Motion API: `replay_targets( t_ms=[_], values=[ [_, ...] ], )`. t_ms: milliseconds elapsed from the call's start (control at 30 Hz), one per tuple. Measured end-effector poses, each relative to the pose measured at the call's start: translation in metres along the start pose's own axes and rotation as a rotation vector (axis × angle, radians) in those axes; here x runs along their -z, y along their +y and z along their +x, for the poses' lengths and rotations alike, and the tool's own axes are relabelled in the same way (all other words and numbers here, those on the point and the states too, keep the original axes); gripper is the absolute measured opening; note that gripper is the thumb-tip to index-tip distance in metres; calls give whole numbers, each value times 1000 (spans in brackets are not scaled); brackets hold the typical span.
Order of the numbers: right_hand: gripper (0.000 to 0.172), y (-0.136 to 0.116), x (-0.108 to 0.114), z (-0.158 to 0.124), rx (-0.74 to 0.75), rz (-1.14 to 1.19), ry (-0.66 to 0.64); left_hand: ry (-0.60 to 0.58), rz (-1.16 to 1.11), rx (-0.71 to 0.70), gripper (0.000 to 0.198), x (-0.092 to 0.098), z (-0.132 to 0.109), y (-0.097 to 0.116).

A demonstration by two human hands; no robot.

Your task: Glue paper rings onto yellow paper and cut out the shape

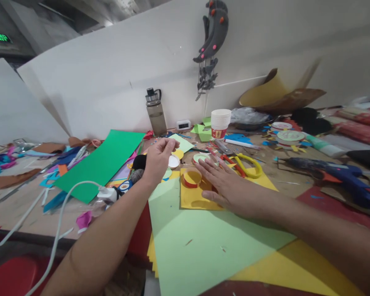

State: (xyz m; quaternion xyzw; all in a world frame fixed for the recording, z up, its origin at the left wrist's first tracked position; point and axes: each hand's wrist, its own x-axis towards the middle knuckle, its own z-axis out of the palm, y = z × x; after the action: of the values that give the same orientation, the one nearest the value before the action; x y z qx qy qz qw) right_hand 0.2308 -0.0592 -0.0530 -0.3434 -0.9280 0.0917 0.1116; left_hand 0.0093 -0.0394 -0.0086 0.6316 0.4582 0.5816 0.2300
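Note:
My left hand (160,159) is raised over the table with its thumb and fingers pinched together. What it holds, if anything, I cannot make out. Just beyond its fingertips lie a white disc (173,161) and a yellow disc (178,154). My right hand (220,181) lies flat, fingers stretched, on a yellow sheet (200,203). Beside its fingers a short red-rimmed ring (192,184) rests on that sheet. Under the sheet is a large pale green paper (203,246). Yellow-handled scissors (249,165) and a pale green round piece (201,157) lie beyond my right hand.
A water bottle (156,115) and stacked paper cups (220,123) stand at the back. To the right lies a blue glue gun (354,176). A green sheet (101,164) and a white cable (60,222) with its plug are on the left. Paper scraps are scattered around.

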Motion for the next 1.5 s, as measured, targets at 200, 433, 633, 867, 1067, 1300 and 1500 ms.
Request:
replay_targets(
  t_ms=[200,433,633,867,1067,1300,1500],
  values=[
    [75,15,25,3,-142,129,199,-452,316,25,32,-3,-5,2],
    [75,15,22,4,-173,206,259,-787,602,-159,48,-7,-11,-4],
    [71,16,19,5,-155,215,278,-751,586,-131,41,-6,-11,-9],
    [73,12,23,4,-191,242,305,-766,628,-137,41,-7,-11,-9],
    [69,11,16,4,-131,263,286,-750,582,-133,41,-7,-10,-8],
    [76,7,18,4,-122,246,268,-648,471,-84,30,-3,-6,1],
    [85,4,-1,4,-114,37,30,-921,673,-108,52,-2,-6,7]
  ],
)
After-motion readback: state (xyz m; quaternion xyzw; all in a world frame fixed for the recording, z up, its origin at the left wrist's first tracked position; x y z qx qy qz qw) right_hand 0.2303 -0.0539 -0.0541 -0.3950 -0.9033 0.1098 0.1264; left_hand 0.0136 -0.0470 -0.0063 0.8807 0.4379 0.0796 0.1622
